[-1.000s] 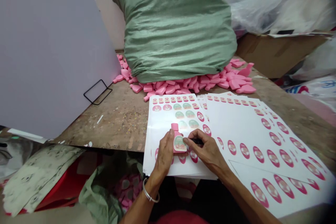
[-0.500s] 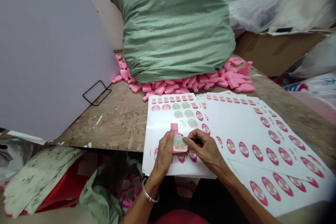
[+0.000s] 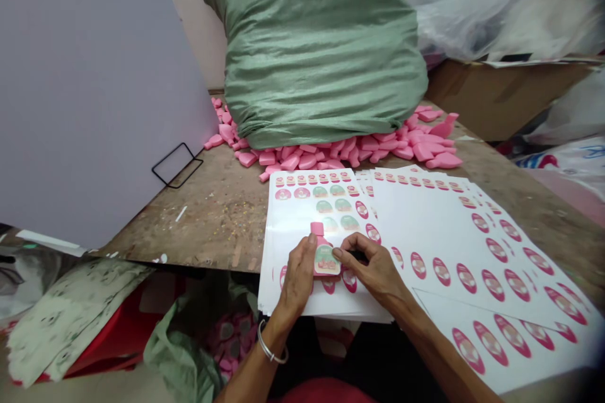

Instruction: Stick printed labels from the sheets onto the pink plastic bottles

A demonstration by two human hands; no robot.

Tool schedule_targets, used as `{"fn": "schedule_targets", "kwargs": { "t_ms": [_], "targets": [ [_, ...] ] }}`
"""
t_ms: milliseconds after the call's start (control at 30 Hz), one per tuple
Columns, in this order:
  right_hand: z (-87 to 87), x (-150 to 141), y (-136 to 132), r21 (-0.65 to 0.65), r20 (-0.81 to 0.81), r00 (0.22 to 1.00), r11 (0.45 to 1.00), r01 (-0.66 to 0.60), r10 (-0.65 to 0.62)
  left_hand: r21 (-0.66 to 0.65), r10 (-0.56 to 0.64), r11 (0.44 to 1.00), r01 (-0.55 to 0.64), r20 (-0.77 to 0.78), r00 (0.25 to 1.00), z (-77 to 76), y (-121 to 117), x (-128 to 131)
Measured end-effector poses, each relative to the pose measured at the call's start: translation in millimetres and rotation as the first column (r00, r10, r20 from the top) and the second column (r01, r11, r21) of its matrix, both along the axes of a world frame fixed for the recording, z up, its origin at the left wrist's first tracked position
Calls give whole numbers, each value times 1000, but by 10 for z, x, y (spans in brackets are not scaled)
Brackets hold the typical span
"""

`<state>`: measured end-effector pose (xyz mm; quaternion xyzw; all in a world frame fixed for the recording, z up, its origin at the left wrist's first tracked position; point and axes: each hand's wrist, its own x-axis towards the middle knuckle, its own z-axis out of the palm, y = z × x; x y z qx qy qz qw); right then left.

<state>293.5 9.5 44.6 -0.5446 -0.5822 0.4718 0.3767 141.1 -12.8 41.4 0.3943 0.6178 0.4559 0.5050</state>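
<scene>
Small pink bottle [image 3: 323,252], cap pointing away from the person, lies over the near part of a sticker sheet [image 3: 293,220] at the front edge of the counter [image 3: 217,214]. An oval green-and-pink label [image 3: 326,259] sits on its upper face. Left hand [image 3: 297,277] closes on the bottle from the left, thumb along its left side by the neck, fingers curled under; grip is closed on the bottle. Right hand [image 3: 373,267] comes in from the right, fingers bent, thumb and index tip pressed on the label's right edge; whether it also pinches something dark behind the fingers, cannot tell. Silver bangle [image 3: 271,345] on the left wrist.

Sheet under the bottle carries rows of green and pink oval stickers. To the right, fanned sticker sheets [image 3: 463,245] overlap. Behind the sheets, a heap of pink bottles [image 3: 350,150] lies against a large green sack [image 3: 321,44]. Grey board [image 3: 89,88] leans at the left. Cardboard box [image 3: 496,94] stands at the right rear.
</scene>
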Motion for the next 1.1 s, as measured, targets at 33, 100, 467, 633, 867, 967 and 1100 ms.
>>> {"fn": "schedule_targets", "kwargs": {
  "t_ms": [33,100,467,633,867,967,1100],
  "targets": [
    [-2,0,0,-1,-2,1000,1000,5,-5,17,-23,1000,23,9,1000,-1,0,1],
    [-6,0,-2,-7,-8,1000,1000,5,-5,46,-47,998,45,29,998,6,3,5],
    [-2,1,-22,-36,-19,999,999,-29,29,131,-91,988,76,118,989,21,14,24],
    [7,8,-25,-34,-19,999,999,-36,35,116,-95,990,81,120,988,43,12,29],
    [-17,3,-29,-42,-28,999,999,-33,32,144,-125,984,105,142,982,26,14,28],
    [-13,-4,-36,-39,-24,999,999,-22,21,152,-138,982,114,159,978,15,9,18],
    [-3,-18,-46,-35,-21,999,999,-28,28,162,-136,981,109,167,977,2,-4,9]
  ]
}}
